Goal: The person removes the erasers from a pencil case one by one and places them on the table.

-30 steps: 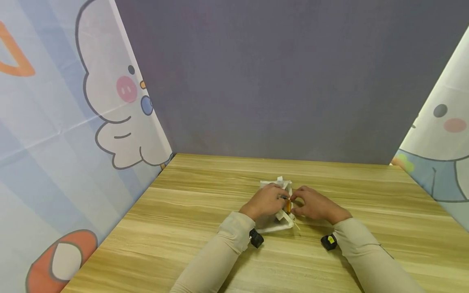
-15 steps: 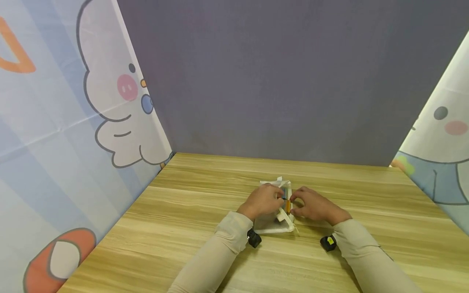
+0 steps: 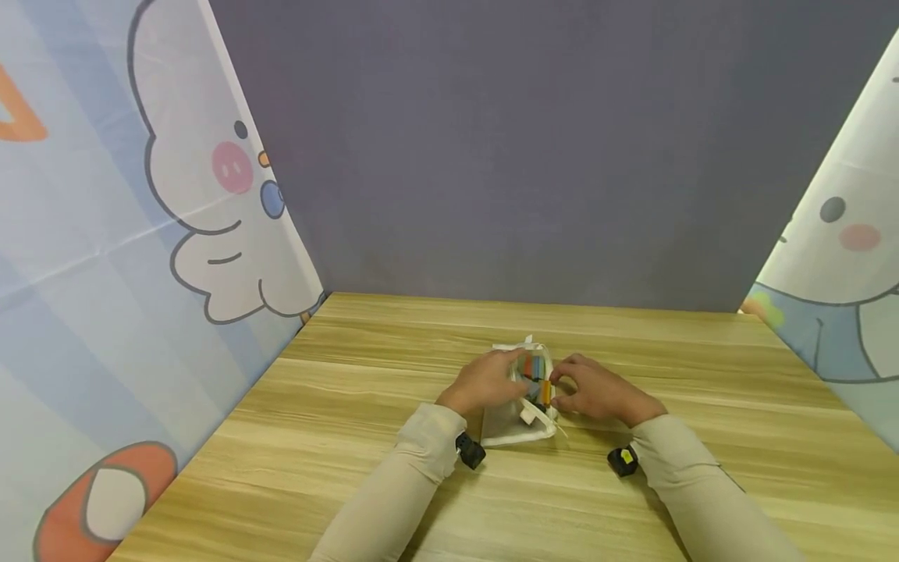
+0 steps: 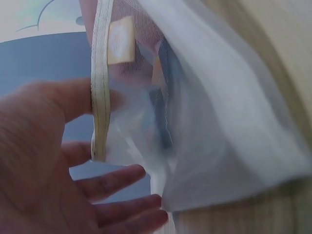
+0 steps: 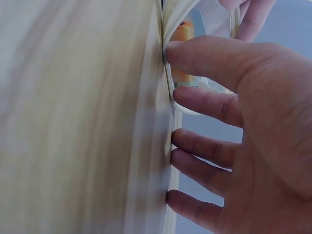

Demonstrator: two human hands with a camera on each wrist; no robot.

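Note:
A white mesh zip pouch (image 3: 502, 425) lies on the table, its mouth spread between both hands. My left hand (image 3: 485, 381) holds the near-left edge of the mouth, with the zip band (image 4: 100, 87) between thumb and fingers and the other fingers extended. On the opposite edge, my right hand (image 3: 597, 390) pinches the rim with thumb and forefinger, its remaining fingers against the tabletop. Inside show an orange item (image 3: 545, 393) and a row of red, blue and green pieces (image 3: 535, 367). In the left wrist view, dark shapes (image 4: 161, 117) show blurred through the mesh.
The wood-grain table (image 3: 393, 343) stretches around the pouch. A grey panel (image 3: 492, 156) rises behind it, and printed cartoon curtains (image 3: 84, 273) hang at both sides. A black wrist camera (image 3: 469, 451) sits under the left cuff, another (image 3: 623, 460) under the right.
My left hand has drawn left, away from the right hand, and the mouth gapes wider. The red, blue and green pieces now show more. The right hand keeps its place at the rim.

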